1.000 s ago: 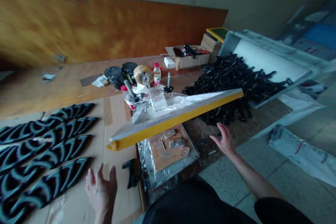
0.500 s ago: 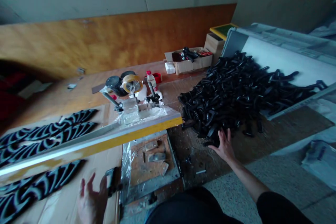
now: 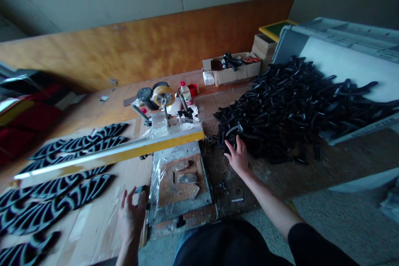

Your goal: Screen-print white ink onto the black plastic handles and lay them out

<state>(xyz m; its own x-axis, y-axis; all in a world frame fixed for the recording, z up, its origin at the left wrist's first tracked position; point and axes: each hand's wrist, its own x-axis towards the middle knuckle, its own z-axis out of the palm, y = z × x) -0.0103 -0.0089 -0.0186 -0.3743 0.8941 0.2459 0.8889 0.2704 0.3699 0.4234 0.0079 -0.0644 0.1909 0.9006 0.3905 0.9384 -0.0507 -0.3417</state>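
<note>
My right hand (image 3: pixel 239 157) reaches to the near left edge of a big pile of black curved plastic handles (image 3: pixel 277 112). Its thumb and fingers are apart against the handles there, and none is plainly gripped. At the lower left, my left hand (image 3: pixel 132 212) is raised over the cardboard with its fingers spread. Beside its thumb and fingertips is a black handle (image 3: pixel 141 189) near the fixture's edge, partly hidden by the hand. Between my hands lies the fixture plate (image 3: pixel 204 187), with small blocks on its wooden inset. A screen frame with a yellow edge (image 3: pixel 174 142) slants above it.
Rows of black handles (image 3: pixel 37 212) lie on cardboard (image 3: pixel 102 220) at left. A grey crate (image 3: pixel 352 133) lies tipped at right, handles spilling out. Behind stand tape (image 3: pixel 163 96), a red-capped bottle (image 3: pixel 185 91) and a cardboard box (image 3: pixel 237 75).
My right hand has moved left along the pile's near edge. My left hand has shifted up and right, closer to the black handle by the fixture. The head view has turned slightly left.
</note>
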